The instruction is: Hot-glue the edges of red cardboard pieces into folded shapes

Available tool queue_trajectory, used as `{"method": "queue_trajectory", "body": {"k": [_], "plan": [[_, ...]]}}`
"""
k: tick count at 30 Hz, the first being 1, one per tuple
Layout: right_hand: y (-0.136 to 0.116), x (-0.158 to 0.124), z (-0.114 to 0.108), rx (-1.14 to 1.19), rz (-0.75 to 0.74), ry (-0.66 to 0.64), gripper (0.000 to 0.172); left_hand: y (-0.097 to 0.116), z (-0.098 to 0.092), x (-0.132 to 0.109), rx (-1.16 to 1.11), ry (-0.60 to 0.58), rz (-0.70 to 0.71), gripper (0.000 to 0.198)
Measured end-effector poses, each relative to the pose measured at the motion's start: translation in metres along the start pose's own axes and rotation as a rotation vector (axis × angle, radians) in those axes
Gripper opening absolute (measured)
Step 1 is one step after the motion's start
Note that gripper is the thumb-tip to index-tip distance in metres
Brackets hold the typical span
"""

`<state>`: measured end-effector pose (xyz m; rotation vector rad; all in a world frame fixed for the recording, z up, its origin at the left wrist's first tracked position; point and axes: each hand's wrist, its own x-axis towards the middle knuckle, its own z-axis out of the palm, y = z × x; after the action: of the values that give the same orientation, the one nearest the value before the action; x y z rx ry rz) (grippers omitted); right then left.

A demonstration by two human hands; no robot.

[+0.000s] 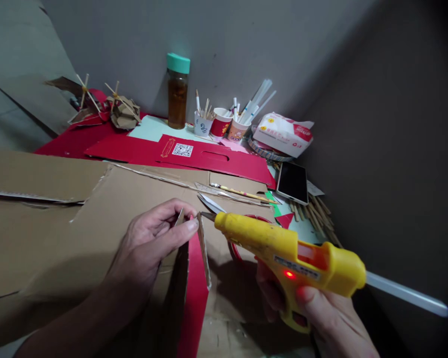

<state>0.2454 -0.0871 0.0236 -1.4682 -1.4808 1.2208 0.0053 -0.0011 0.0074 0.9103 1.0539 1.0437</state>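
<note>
My left hand point(149, 243) pinches the top of an upright cardboard piece point(194, 278), red on one face and brown on its edge, with thumb and fingers closed on it. My right hand point(321, 318) is wrapped round the grip of a yellow hot glue gun point(287, 251) whose red light is on. A clear glue stick point(406, 293) pokes out of the gun's back. The gun's metal nozzle point(208, 216) touches or nearly touches the top corner of the cardboard piece, right beside my left thumb.
Flat brown cardboard sheets point(108, 209) cover the table. Scissors point(212, 204), a pencil point(242, 193), a phone point(292, 182), wooden sticks point(317, 214), a red box flap point(186, 154), paper cups with sticks point(221, 124), an amber bottle point(177, 92), a tissue pack point(283, 133) and cardboard models point(108, 107) lie behind.
</note>
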Motion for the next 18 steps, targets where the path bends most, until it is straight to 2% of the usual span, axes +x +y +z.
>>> {"method": "queue_trajectory", "body": {"k": [9, 18], "plan": [[0.021, -0.007, -0.009, -0.007, 0.002, -0.072, 0.040, 0.003, 0.002, -0.001, -0.078, 0.001, -0.063, 0.021], [0.003, 0.002, -0.001, -0.003, -0.061, -0.024, 0.039, 0.002, 0.001, -0.002, -0.079, -0.023, -0.078, 0.021]]}}
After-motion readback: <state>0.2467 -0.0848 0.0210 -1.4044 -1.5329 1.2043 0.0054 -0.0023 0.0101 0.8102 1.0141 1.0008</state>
